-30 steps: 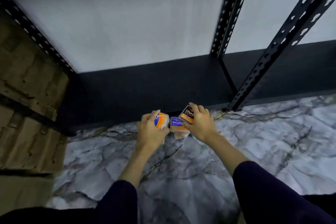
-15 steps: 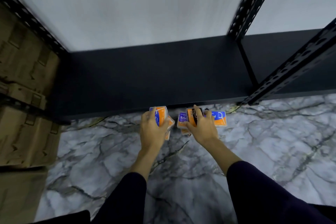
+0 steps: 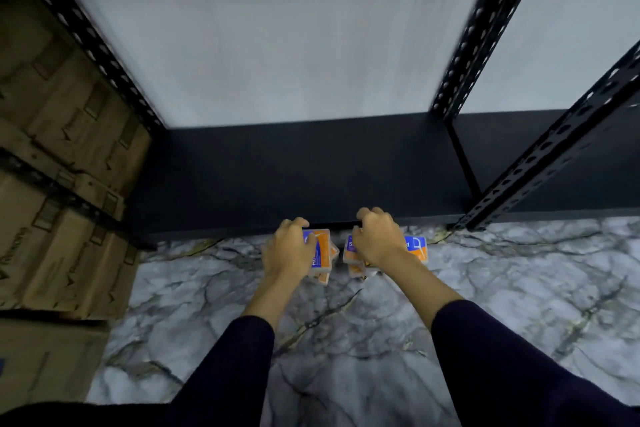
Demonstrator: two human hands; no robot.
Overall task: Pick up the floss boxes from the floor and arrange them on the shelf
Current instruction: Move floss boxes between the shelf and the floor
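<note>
My left hand (image 3: 289, 250) grips orange and blue floss boxes (image 3: 321, 255) with curled fingers, just in front of the black shelf board (image 3: 294, 170). My right hand (image 3: 375, 239) curls round more floss boxes (image 3: 415, 248), whose blue and orange labels stick out on both sides of it. Both hands hover over the marble floor (image 3: 381, 340), right at the shelf's front edge. How many boxes each hand holds is hidden by the fingers.
Brown cardboard cartons (image 3: 59, 184) are stacked at the left against the rack. Perforated black uprights (image 3: 485, 28) rise at the right, one slanting post (image 3: 554, 146) meeting the floor near my right hand. A pale wall stands behind the shelf.
Both hands have lifted slightly toward the shelf's front edge with their boxes. My right hand now covers more of its boxes. The view has tilted and shifted.
</note>
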